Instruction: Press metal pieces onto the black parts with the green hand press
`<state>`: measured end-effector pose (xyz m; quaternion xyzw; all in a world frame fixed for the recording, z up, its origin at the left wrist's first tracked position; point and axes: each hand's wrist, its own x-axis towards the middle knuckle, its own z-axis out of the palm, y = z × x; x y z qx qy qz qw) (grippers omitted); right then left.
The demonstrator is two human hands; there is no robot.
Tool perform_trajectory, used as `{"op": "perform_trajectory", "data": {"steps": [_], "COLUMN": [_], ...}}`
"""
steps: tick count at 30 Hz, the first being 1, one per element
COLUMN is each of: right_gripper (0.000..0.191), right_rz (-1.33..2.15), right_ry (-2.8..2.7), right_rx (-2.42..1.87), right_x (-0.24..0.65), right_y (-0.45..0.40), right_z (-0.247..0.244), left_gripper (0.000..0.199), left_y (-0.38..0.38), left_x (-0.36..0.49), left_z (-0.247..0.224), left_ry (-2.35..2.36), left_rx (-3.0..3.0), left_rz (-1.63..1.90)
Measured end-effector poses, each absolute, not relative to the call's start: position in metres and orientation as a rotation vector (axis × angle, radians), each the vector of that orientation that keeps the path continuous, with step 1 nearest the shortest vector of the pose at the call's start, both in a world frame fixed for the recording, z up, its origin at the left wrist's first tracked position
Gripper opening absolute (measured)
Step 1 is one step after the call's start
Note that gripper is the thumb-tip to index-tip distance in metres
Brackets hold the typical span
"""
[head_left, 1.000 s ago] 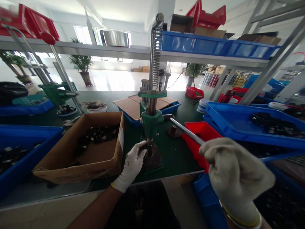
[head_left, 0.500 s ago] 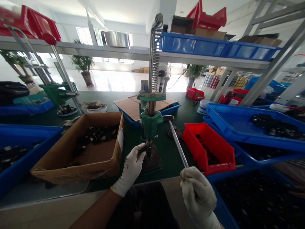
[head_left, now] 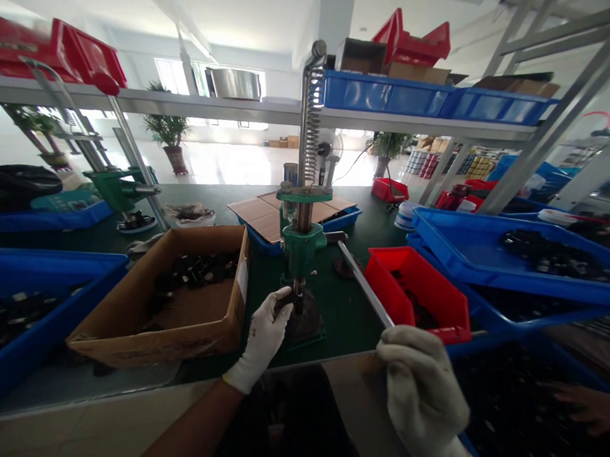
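Note:
A green hand press (head_left: 300,245) with a tall spring stands on the bench in front of me. My left hand (head_left: 266,333), in a white glove, pinches a small black part (head_left: 286,300) under the press ram, above the dark base. The gloved fingers of my right hand (head_left: 423,378) are wrapped round the end of the metal lever (head_left: 364,286), which slants down toward me from the press. Left of the press is a cardboard box (head_left: 159,343) with black parts in it. To the right sits a red bin (head_left: 392,292) holding small dark pieces.
Blue trays (head_left: 517,274) of black parts are stacked at the right; another blue tray (head_left: 41,264) lies at far left. Another person's hand (head_left: 591,405) reaches over a lower right bin. A second green press (head_left: 116,188) stands back left. A shelf (head_left: 221,108) crosses above.
My right hand has moved right and slightly toward me with the lever end, and the press ram sits a bit lower. My left hand is nearly unmoved. The other person's hand shows more at lower right.

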<state>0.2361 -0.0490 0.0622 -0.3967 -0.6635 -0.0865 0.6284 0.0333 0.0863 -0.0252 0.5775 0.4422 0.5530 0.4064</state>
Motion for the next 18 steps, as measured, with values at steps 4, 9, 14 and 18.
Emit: {"op": "perform_trajectory", "data": {"steps": [4, 9, 14, 18], "right_gripper": [0.023, 0.049, 0.046, 0.023], "right_rz": [-0.035, 0.331, 0.229, 0.363], "right_ry": [-1.316, -1.409, -1.354, -1.4], "right_rx": [-0.861, -0.814, -0.948, -1.216], "right_x": [0.233, 0.236, 0.224, 0.183], "right_y": [-0.028, 0.061, 0.089, 0.026], "right_z": [0.154, 0.241, 0.184, 0.071], "left_gripper": [0.041, 0.045, 0.049, 0.048], "left_y": [0.083, 0.078, 0.062, 0.014], "left_x": [0.039, 0.042, 0.032, 0.027], "left_z": [-0.015, -0.003, 0.013, 0.016], "left_ry": [1.075, 1.059, 0.911, 0.898], "left_rx": [1.29, 1.055, 0.63, 0.516], "left_rz": [1.435, 1.47, 1.496, 1.374]}}
